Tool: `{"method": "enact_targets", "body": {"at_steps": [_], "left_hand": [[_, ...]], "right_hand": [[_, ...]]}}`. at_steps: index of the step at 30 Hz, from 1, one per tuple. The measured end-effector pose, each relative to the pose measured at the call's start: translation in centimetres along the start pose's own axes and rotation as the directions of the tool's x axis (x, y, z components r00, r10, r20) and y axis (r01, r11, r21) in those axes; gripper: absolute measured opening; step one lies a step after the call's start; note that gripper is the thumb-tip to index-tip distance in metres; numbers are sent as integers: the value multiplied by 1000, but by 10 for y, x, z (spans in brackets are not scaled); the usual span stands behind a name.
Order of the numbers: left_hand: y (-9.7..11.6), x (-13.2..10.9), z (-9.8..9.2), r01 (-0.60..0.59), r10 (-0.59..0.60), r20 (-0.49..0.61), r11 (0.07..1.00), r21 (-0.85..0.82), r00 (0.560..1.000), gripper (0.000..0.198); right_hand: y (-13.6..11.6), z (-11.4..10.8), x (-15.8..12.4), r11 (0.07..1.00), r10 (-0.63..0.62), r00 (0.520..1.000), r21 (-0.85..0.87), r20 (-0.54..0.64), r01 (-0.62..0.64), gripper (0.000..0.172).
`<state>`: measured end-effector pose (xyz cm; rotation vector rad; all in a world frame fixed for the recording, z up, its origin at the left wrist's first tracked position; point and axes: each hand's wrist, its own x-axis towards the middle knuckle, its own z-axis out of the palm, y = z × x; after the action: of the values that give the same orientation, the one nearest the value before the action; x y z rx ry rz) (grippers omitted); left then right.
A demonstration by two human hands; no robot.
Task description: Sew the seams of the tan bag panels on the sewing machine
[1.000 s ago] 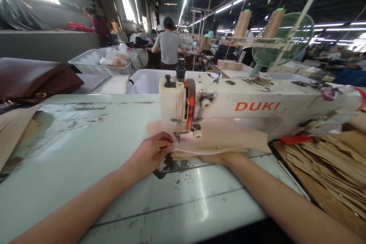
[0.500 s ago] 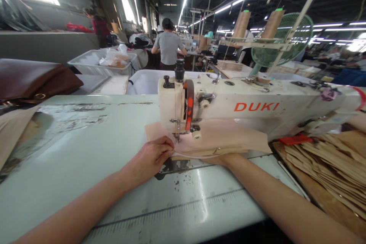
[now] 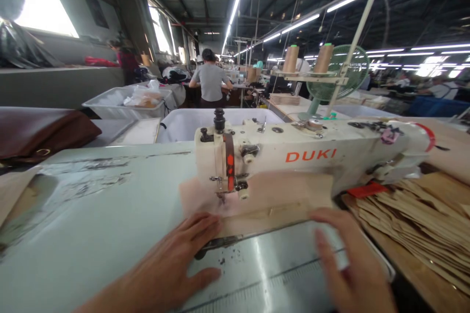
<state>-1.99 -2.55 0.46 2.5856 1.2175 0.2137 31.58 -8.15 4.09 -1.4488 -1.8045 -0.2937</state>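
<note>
A light beige piece of material (image 3: 286,188) lies under the arm and presser foot of a white sewing machine (image 3: 271,149). Along its near edge runs a zipper strip (image 3: 268,213), blurred, with a small pull. My left hand (image 3: 183,249) rests palm down, fingers stretched out and thumb spread, its fingertips on the material just in front of the presser foot (image 3: 221,199). At the material's right end is my right hand (image 3: 345,254), its index fingertip at the near corner and the thumb held well apart. It is somewhat smeared by motion.
Stacked beige strips (image 3: 407,220) lie on a board to the right. A brown leather piece (image 3: 44,132) sits at the far left. Behind the machine stand white bins (image 3: 169,120), thread cones (image 3: 323,58) and a green fan (image 3: 343,71). A person (image 3: 212,78) works farther back.
My left hand has flattened from a pinch at the zipper's end. My right hand has come out from the material's near edge and moved right, fingers apart. The view has tilted up.
</note>
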Motion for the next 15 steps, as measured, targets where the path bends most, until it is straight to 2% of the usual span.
{"method": "enact_targets", "body": {"at_steps": [1, 2, 3, 4, 6, 8, 10, 12, 13, 14, 15], "left_hand": [[1, 1, 2, -7, 7, -16, 1000, 18, 1000, 70], [2, 2, 4, -14, 15, -38, 999, 31, 999, 69], [2, 4, 6, -21, 24, -57, 999, 41, 998, 68], [1, 5, 8, -25, 28, -72, 999, 48, 997, 68], [-3, 8, 11, -21, 25, -82, 998, 54, 996, 70], [-7, 10, 15, -15, 19, -77, 998, 53, 997, 72], [-9, 10, 15, -9, 13, -77, 998, 54, 997, 72], [-10, 11, 13, -22, 27, -79, 998, 58, 996, 72], [-10, 12, 11, -35, 40, -79, 997, 62, 996, 72], [-10, 14, 9, -54, 59, -77, 996, 65, 995, 72], [-10, 15, 6, -76, 81, -76, 995, 66, 994, 72]], "right_hand": [[-14, 14, -5, 988, -153, 974, 29, 166, 150, 36], [-25, 31, -7, 972, -232, 925, 43, 302, 230, 42], [-31, 48, -6, 968, -244, 883, 46, 400, 247, 45], [-34, 64, -3, 973, -218, 855, 37, 470, 228, 46], [-28, 89, 5, 988, -130, 829, 2, 544, 153, 46], [-16, 98, 12, 992, -88, 816, -21, 571, 121, 45], [-8, 87, 19, 987, -112, 809, -26, 577, 156, 41], [-11, 59, 33, 977, -172, 805, -4, 567, 211, 28], [-17, 40, 45, 971, -209, 819, 14, 535, 238, 21], [-24, 20, 61, 968, -233, 847, 29, 477, 250, 22], [-31, -1, 82, 965, -256, 901, 31, 350, 262, 28]]}}
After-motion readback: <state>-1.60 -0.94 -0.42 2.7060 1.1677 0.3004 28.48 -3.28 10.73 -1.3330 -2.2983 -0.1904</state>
